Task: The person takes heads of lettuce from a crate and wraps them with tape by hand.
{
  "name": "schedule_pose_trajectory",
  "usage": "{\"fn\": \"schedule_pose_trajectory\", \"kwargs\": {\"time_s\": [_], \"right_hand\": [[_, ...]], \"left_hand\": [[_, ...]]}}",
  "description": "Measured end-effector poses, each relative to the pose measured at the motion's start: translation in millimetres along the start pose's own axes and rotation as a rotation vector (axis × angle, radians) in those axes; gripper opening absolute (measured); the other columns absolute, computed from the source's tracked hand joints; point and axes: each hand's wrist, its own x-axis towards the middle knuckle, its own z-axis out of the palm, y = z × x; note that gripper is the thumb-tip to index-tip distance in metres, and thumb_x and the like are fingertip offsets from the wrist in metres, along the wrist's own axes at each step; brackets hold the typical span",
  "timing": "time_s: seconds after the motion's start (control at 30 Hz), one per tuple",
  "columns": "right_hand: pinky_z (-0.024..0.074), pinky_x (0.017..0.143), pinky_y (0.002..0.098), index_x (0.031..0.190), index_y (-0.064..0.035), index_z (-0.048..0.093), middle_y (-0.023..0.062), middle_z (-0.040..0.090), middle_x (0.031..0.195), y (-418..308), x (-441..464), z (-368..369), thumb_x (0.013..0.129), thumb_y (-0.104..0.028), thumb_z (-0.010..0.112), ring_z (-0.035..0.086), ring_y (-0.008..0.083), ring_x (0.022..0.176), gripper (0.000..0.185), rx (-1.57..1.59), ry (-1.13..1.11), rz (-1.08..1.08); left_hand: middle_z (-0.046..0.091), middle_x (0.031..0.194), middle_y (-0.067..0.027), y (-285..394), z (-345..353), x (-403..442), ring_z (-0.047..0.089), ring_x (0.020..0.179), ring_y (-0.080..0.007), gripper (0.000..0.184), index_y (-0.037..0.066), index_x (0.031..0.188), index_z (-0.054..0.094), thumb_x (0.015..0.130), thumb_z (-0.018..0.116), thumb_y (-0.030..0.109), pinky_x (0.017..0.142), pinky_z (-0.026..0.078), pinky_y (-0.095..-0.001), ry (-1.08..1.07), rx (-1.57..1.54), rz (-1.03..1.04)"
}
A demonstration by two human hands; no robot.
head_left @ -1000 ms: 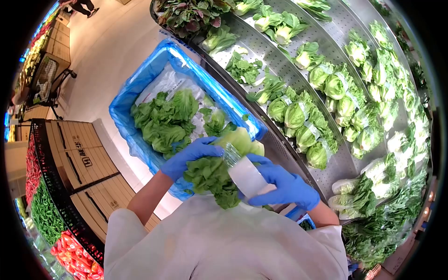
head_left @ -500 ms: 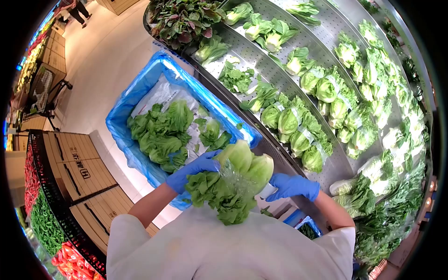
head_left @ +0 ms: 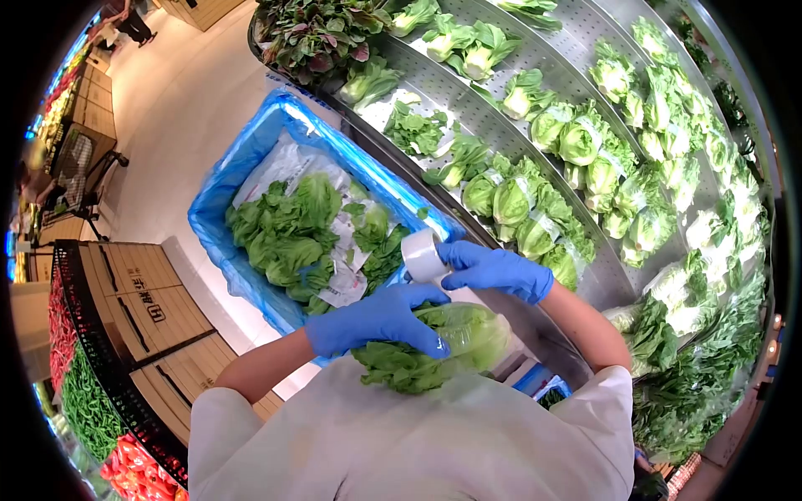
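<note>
My left hand (head_left: 380, 321), in a blue glove, is wrapped over a bundle of green lettuce (head_left: 472, 334) close to my chest. Clear tape shows across the bundle, whose pale base points to the right. My right hand (head_left: 499, 271), also gloved in blue, grips a roll of tape (head_left: 423, 254) just above the lettuce. Behind both hands stands a crate lined with blue plastic (head_left: 219, 250), with loose lettuce (head_left: 288, 234) and a paper sheet (head_left: 344, 284) inside.
Sloping metal shelves (head_left: 606, 288) with rows of leafy greens rise at the right. Wooden cabinets (head_left: 159, 309) with chillies and red peppers (head_left: 138, 468) stand at the left. A cart (head_left: 79, 179) and a person (head_left: 132, 23) are farther back.
The lettuce bundle has turned so its base points right, and my left hand has moved over its top. My right hand has risen with the tape roll, towards the crate.
</note>
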Motion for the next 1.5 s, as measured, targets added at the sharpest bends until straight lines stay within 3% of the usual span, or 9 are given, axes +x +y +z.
{"fn": "schedule_pose_trajectory", "kwargs": {"time_s": [0.27,0.63,0.73,0.83,0.97,1.07,1.23,1.33,1.5], "right_hand": [[0.04,0.094,0.029,0.126,0.0029,0.039,0.0128,0.052,0.118,-57.6,-17.1,27.0,0.08,-0.006,0.05,0.052,0.0182,0.107,0.048,0.911,0.187,-0.24],[0.0422,0.083,0.0282,0.113,-0.001,0.053,0.0103,0.058,0.104,-73.2,-22.6,27.9,0.083,-0.03,0.061,0.053,0.0157,0.096,0.042,0.01,0.035,-0.258],[0.0424,0.082,0.0325,0.102,0.0019,0.055,0.0152,0.057,0.097,-87.6,-27.9,34.1,0.08,-0.03,0.064,0.053,0.0229,0.094,0.04,-0.228,0.011,-0.391],[0.0207,0.106,0.0428,0.107,0.0,0.056,0.0173,0.055,0.104,-85.3,-38.1,52.2,0.075,-0.019,0.07,0.05,0.0298,0.1,0.04,-0.415,0.22,-0.692],[0.0184,0.106,0.0438,0.105,-0.0007,0.058,0.0141,0.059,0.101,-68.6,-57.1,74.4,0.071,-0.018,0.073,0.044,0.0313,0.112,0.04,-0.285,0.244,-0.654],[0.0263,0.103,0.038,0.101,0.0033,0.058,0.0193,0.054,0.1,-58.2,-75.4,74.9,0.071,-0.02,0.074,0.034,0.0363,0.124,0.041,-0.231,0.261,-0.475],[0.027,0.103,0.0386,0.108,-0.0004,0.058,0.015,0.052,0.118,-18.6,-93.4,61.9,0.076,-0.028,0.068,0.035,0.0361,0.123,0.043,-0.363,0.163,-0.481],[0.0287,0.102,0.038,0.108,-0.0037,0.059,0.0154,0.052,0.118,-9.3,-87.4,59.0,0.076,-0.033,0.067,0.04,0.0342,0.118,0.044,-0.479,0.15,0.037],[0.0374,0.096,0.034,0.127,-0.0005,0.037,0.0143,0.052,0.116,30.5,-52.8,35.7,0.08,-0.018,0.062,0.047,0.0217,0.111,0.056,0.19,0.206,-0.132]], "left_hand": [[0.053,0.11,-0.0056,1.9,-0.1,-22.5,0.05,0.1,-0.0131,0.066,0.004,0.121,0.045,0.062,0.075,0.009,0.088,0.04,-0.0279,0.121,-0.395,-0.042],[0.045,0.126,-0.0063,-12.5,-8.9,-9.5,0.044,0.113,-0.0157,0.071,0.007,0.13,0.039,0.069,0.074,0.015,0.094,0.037,-0.0299,0.029,-0.257,0.108],[0.051,0.119,-0.0053,-44.9,-26.7,13.4,0.05,0.106,-0.0141,0.058,0.008,0.126,0.045,0.075,0.069,0.013,0.09,0.041,-0.0283,0.185,0.175,0.17],[0.058,0.108,-0.0052,-58.2,-35.2,9.9,0.055,0.096,-0.0115,0.044,0.005,0.118,0.051,0.078,0.065,0.015,0.085,0.044,-0.0265,0.074,-0.017,0.356],[0.059,0.104,-0.0072,-59.9,-41.4,-3.7,0.057,0.092,-0.0113,0.049,-0.004,0.116,0.05,0.073,0.064,0.015,0.082,0.046,-0.0263,0.204,-0.539,0.03],[0.058,0.107,-0.0084,-50.5,-40.1,-27.2,0.058,0.094,-0.0141,0.054,-0.003,0.122,0.045,0.073,0.061,0.016,0.085,0.046,-0.027,0.215,-0.846,0.2],[0.055,0.113,-0.0094,-62.7,-46.2,-20.9,0.056,0.1,-0.0161,0.059,-0.002,0.125,0.042,0.072,0.06,0.014,0.091,0.044,-0.0278,0.21,-0.823,0.273],[0.053,0.117,-0.0097,-76.7,-48.7,-8.1,0.054,0.103,-0.0156,0.065,-0.002,0.127,0.04,0.068,0.063,0.014,0.091,0.044,-0.0287,0.192,-0.662,0.245],[0.051,0.115,-0.0077,-45.5,-27.1,1.0,0.052,0.102,-0.0132,0.065,-0.002,0.125,0.039,0.069,0.066,0.017,0.091,0.041,-0.0276,-0.12,-0.617,0.128]]}}
